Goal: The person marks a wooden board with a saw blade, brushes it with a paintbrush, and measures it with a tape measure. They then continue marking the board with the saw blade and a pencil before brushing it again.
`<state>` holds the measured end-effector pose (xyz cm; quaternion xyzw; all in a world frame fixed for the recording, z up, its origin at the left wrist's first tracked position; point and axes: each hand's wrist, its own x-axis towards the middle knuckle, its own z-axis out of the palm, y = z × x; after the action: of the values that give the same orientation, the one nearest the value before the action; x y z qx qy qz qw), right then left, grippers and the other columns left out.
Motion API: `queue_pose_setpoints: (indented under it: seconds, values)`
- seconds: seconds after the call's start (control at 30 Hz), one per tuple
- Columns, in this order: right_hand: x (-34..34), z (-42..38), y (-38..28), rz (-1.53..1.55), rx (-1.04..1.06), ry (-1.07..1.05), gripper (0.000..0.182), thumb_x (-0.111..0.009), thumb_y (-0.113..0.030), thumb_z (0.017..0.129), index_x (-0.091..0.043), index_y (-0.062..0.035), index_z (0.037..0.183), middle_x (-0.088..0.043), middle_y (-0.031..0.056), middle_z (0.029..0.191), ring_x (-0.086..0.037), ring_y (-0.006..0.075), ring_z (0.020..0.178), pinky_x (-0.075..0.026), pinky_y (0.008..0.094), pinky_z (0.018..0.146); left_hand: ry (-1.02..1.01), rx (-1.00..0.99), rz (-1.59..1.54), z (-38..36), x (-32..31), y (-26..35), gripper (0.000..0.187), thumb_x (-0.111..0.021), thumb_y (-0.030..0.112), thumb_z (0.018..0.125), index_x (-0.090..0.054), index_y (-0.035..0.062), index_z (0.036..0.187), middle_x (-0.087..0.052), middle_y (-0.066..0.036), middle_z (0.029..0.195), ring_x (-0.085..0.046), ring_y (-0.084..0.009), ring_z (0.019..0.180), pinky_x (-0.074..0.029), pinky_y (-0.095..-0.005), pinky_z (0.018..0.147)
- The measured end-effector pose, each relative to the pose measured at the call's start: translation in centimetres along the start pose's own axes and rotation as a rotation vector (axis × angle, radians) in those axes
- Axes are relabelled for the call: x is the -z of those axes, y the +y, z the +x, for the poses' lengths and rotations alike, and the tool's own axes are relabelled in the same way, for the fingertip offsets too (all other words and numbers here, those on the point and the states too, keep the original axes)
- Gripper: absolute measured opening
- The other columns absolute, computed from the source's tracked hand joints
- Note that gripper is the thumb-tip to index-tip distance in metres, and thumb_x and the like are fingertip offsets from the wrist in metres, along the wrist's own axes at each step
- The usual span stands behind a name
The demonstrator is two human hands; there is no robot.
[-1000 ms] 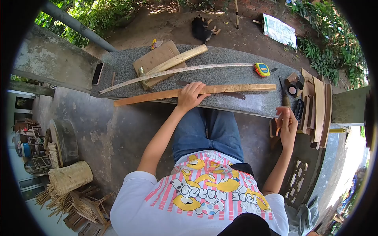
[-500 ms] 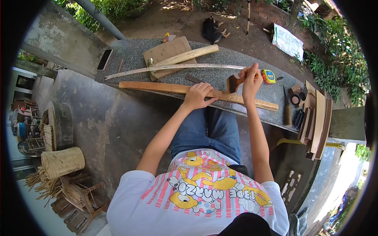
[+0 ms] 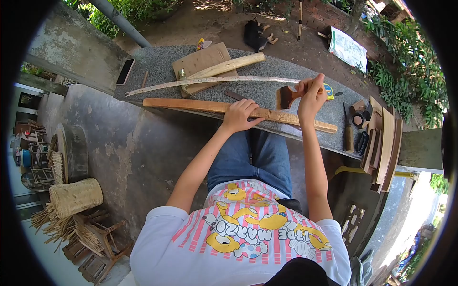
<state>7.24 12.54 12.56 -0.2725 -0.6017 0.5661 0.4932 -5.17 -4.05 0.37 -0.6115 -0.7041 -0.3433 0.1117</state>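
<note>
Setting: outdoor yard, bare earth and greenery beyond a low wall; grey concrete floor below.
Surface: speckled granite slab [image 3: 157, 66], long and narrow, laid across the view.
Long wooden strip [image 3: 191, 104]: flat along the near edge of the slab, left end past the left hand, right end reaching toward the stacked boards.
Left hand [image 3: 240, 114]: palm down, fingers spread, pressing on the middle of the long wooden strip.
Right hand [image 3: 311, 94]: closed tight around the handle of a brush [image 3: 285, 97]; brush head raised just above the strip, bristles pointing left.
Thin curved slat [image 3: 210, 81]: behind the strip, running the length of the slab, apart from both hands.
Wooden mallet [image 3: 224, 66]: resting on a square board [image 3: 198, 59] at the far side.
Phone [image 3: 125, 71]: dark, at the slab's left end.
Tape measure [image 3: 330, 90]: yellow, mostly hidden behind the right hand.
Metal blade [image 3: 234, 95]: flat, dark, between slat and strip.
Stacked boards [image 3: 386, 138]: on edge at the right end, with a dark round tin [image 3: 356, 120] beside them.
Woven basket [image 3: 76, 195]: on the floor at left, next to bundled sticks [image 3: 71, 229].
White sack [image 3: 349, 47]: on the ground beyond the slab.
</note>
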Motion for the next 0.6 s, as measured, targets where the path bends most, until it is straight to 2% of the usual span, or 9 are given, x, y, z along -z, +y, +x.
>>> queue_pose_setpoints:
  seconds: [0.03,0.1,0.17,0.27,0.37,0.43,0.53,0.6]
  values:
    - [0.5,-0.6,-0.3,0.023,0.061,-0.004,0.063,-0.037,-0.046,0.109,-0.045,-0.0051,0.062,-0.051,0.0033,0.058,-0.047,0.0087,0.053,-0.038,0.0245,0.052,-0.009,0.005,0.006,0.0,0.0,0.0,0.042,-0.078,0.046,0.079,-0.066,0.0098,0.096,-0.063,-0.001,0.095,-0.065,-0.021,0.088,-0.053,-0.0343,0.072]
    - [0.1,-2.8,0.0,-0.015,-0.014,-0.058,0.061,-0.038,-0.046,0.109,-0.042,-0.0075,0.062,-0.05,0.0031,0.058,-0.048,0.0091,0.054,-0.037,0.0249,0.051,-0.018,0.005,0.003,0.1,0.1,0.2,0.042,-0.077,0.045,0.08,-0.066,0.0093,0.096,-0.063,-0.002,0.096,-0.064,-0.021,0.089,-0.053,-0.0345,0.073]
    - [-0.5,-3.5,2.8,-0.055,-0.067,-0.104,0.062,-0.037,-0.043,0.11,-0.05,-0.0055,0.062,-0.051,0.0018,0.056,-0.046,0.0073,0.054,-0.036,0.025,0.052,-0.039,-0.007,0.0,0.4,0.2,0.1,0.041,-0.077,0.045,0.081,-0.066,0.0087,0.096,-0.063,-0.003,0.097,-0.064,-0.021,0.089,-0.053,-0.0347,0.074]
    - [-0.3,-0.2,4.4,0.013,-0.038,-0.032,0.061,-0.037,-0.043,0.11,-0.049,-0.0054,0.064,-0.052,0.0019,0.056,-0.047,0.0068,0.054,-0.037,0.0247,0.052,-0.024,-0.01,0.012,0.1,0.1,0.2,0.042,-0.078,0.047,0.078,-0.066,0.0106,0.096,-0.063,0.0,0.096,-0.065,-0.0202,0.087,-0.053,-0.0341,0.071]
    - [0.4,1.3,1.2,-0.006,-0.025,0.066,0.059,-0.038,-0.043,0.11,-0.048,-0.0048,0.065,-0.052,0.0021,0.056,-0.047,0.0063,0.054,-0.038,0.0242,0.052,0.006,-0.008,0.018,0.2,0.1,0.0,0.043,-0.079,0.048,0.077,-0.066,0.011,0.096,-0.063,0.0,0.096,-0.065,-0.0202,0.086,-0.053,-0.0342,0.071]
    - [0.3,-0.1,0.4,-0.01,-0.01,0.047,0.058,-0.037,-0.043,0.11,-0.045,-0.0068,0.066,-0.05,0.0027,0.058,-0.045,0.0091,0.054,-0.036,0.0254,0.052,0.01,-0.007,0.033,0.0,-0.1,0.1,0.043,-0.079,0.048,0.077,-0.066,0.0112,0.095,-0.063,0.0,0.095,-0.065,-0.0201,0.087,-0.053,-0.0339,0.072]
    - [0.3,-3.1,2.7,0.134,-0.005,-0.124,0.058,-0.036,-0.042,0.11,-0.048,-0.007,0.065,-0.058,0.0047,0.064,-0.046,0.0071,0.053,-0.035,0.0233,0.049,-0.012,0.003,0.04,0.1,-0.1,0.1,0.044,-0.079,0.049,0.078,-0.066,0.0113,0.095,-0.063,0.0,0.095,-0.065,-0.0198,0.087,-0.053,-0.0337,0.072]
    - [1.7,-3.8,3.5,0.111,-0.03,-0.063,0.058,-0.036,-0.042,0.11,-0.047,-0.007,0.065,-0.058,0.0048,0.064,-0.047,0.0072,0.054,-0.035,0.0232,0.05,-0.008,-0.009,0.038,0.3,-0.1,0.1,0.044,-0.078,0.05,0.078,-0.066,0.0112,0.095,-0.063,0.0,0.095,-0.065,-0.0198,0.087,-0.053,-0.0336,0.072]
